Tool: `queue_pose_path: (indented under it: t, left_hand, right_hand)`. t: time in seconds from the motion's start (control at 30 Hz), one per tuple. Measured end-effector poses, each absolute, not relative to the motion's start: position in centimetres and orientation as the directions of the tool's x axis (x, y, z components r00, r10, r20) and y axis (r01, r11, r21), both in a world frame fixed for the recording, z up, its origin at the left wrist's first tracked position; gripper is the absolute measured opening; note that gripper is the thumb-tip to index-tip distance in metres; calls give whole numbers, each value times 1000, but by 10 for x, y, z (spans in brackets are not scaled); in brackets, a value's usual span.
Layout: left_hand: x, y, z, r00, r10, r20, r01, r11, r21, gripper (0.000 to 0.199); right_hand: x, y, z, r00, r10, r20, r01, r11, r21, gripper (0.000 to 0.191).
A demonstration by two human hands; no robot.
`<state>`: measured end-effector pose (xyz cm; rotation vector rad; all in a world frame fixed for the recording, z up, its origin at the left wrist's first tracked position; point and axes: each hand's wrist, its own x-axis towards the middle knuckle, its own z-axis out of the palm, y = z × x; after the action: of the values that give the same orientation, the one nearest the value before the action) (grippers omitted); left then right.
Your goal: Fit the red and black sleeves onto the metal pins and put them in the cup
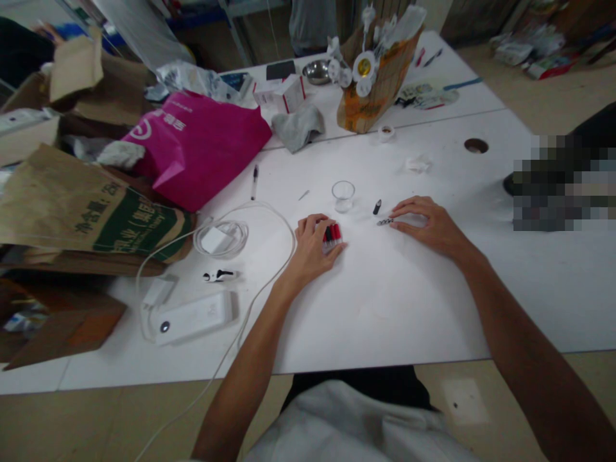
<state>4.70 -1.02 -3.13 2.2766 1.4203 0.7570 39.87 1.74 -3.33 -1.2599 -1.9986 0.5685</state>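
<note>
My left hand [315,247] is closed around the sides of a small clear case [332,242] with a row of red and black capped pieces in it; the fingers hide its left end. My right hand [428,224] has thumb and fingertips at one end of a small, thin black-and-white patterned piece [384,222], just above or on the table. A short black piece with a pale tip [376,207] is beside those fingertips. Behind, between the hands, stands a clear glass cup [343,196].
A pen [255,182], coiled white cable [221,237], white power bank [195,319] and small clip tool [220,276] lie at left. A magenta bag [202,141] and cartons crowd farther left. Tape roll [385,133] and crumpled tissue [418,164] lie behind; a table hole [476,146] is at right.
</note>
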Motion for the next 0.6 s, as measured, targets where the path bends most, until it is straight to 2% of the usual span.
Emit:
queue_pose_path:
  t: [0.2, 0.6]
  left_hand:
    - [48, -11, -30, 353, 906, 234, 727, -423, 541, 60]
    - [49, -10, -30, 340, 910, 236, 723, -414, 554, 53]
  right_hand:
    - [398, 17, -33, -291, 901, 323, 602, 434, -670, 21]
    - [398, 16, -32, -282, 904, 322, 600, 428, -676, 20]
